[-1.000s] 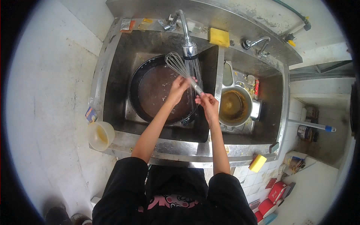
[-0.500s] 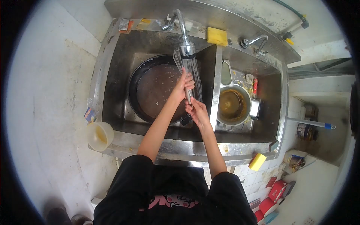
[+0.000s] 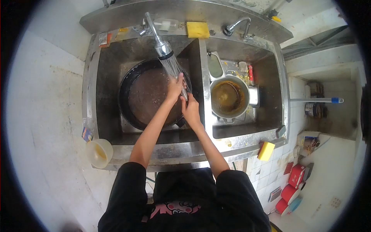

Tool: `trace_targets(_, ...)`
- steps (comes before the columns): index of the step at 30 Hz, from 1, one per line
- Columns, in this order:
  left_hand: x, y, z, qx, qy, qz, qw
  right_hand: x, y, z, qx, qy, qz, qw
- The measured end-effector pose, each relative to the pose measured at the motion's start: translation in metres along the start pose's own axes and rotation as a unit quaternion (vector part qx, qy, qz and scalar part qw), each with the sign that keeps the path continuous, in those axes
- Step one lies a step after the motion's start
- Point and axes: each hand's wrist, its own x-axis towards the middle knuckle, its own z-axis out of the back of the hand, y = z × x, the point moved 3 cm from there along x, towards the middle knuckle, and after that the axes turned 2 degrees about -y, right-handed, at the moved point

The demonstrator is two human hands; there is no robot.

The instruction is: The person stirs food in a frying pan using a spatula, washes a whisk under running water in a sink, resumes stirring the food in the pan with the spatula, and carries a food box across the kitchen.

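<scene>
Water runs from the left faucet [image 3: 163,48] over a metal whisk [image 3: 185,94], whose wires are hard to tell from the stream. My left hand [image 3: 175,88] is closed round the whisk near the wires. Lower down, my right hand [image 3: 191,110] grips the end of the handle. Both hands are above the right side of a large black pan [image 3: 124,94], which lies in the left basin with brownish water [image 3: 150,96] in it.
The right basin holds a pot [image 3: 229,96] with brown residue, a small metal container [image 3: 215,65] and a red-handled spatula [image 3: 250,73]. Yellow sponges lie on the back ledge [image 3: 197,29] and front edge [image 3: 266,151]. A plastic tub [image 3: 99,153] stands at the front left.
The whisk has gone from tilting left over the pan to lying under the running water, with both hands still on it. The whole view has shifted, and the faucet head now slants.
</scene>
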Motion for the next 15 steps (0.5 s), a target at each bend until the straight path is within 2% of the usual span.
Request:
trace_targets(1,-0.002,-0.003,-0.002,-0.032,0.005,-0.015,0.999,-0.001,0.0,-0.006,0.082,0.027,-0.039,0.996)
trace_targets(2,0.008,0.002,0.006,-0.137,0.079,0.118,0.98,-0.004,0.002,-0.01,0.164,0.053,-0.077,0.982)
trace_targets(3,0.019,0.008,0.017,-0.135,0.083,0.122,0.98,-0.007,0.004,-0.012,0.244,0.077,-0.114,0.96)
trace_targets(4,0.029,0.016,0.014,-0.411,0.294,0.155,0.849,-0.011,0.017,-0.016,0.396,0.151,-0.184,0.887)
trace_targets(5,0.023,-0.001,0.007,-0.631,0.463,0.168,0.599,-0.011,0.017,-0.013,0.397,0.147,-0.179,0.888)
trace_targets(6,0.022,-0.005,0.01,-0.652,0.436,0.154,0.602,-0.014,0.017,-0.019,0.545,0.222,-0.232,0.774)
trace_targets(7,0.017,-0.012,0.009,-0.65,0.438,0.158,0.601,-0.018,0.021,-0.025,0.67,0.289,-0.275,0.626)
trace_targets(8,0.014,-0.017,0.008,-0.675,0.398,0.18,0.595,-0.019,0.023,-0.031,0.664,0.351,-0.239,0.615)
trace_targets(9,0.013,-0.018,0.01,-0.699,0.355,0.201,0.588,-0.017,0.023,-0.028,0.666,0.349,-0.237,0.614)
trace_targets(10,0.016,-0.017,0.013,-0.622,0.347,0.198,0.673,-0.015,0.033,-0.028,0.548,0.294,-0.244,0.744)
trace_targets(11,0.011,-0.021,0.011,-0.62,0.348,0.201,0.675,-0.009,0.038,-0.024,0.411,0.229,-0.241,0.849)
trace_targets(12,0.009,-0.02,0.016,-0.418,0.252,0.15,0.86,0.001,0.037,-0.023,0.4,0.223,-0.227,0.859)
trace_targets(13,0.006,-0.02,0.024,-0.179,0.137,0.084,0.971,0.013,0.032,-0.024,0.406,0.222,-0.225,0.858)
trace_targets(14,0.002,-0.02,0.028,-0.116,0.143,0.071,0.98,0.027,0.026,-0.024,0.197,0.207,-0.158,0.945)
trace_targets(15,0.0,-0.02,0.029,-0.111,0.145,0.071,0.981,0.041,0.023,-0.026,0.092,0.196,-0.117,0.969)
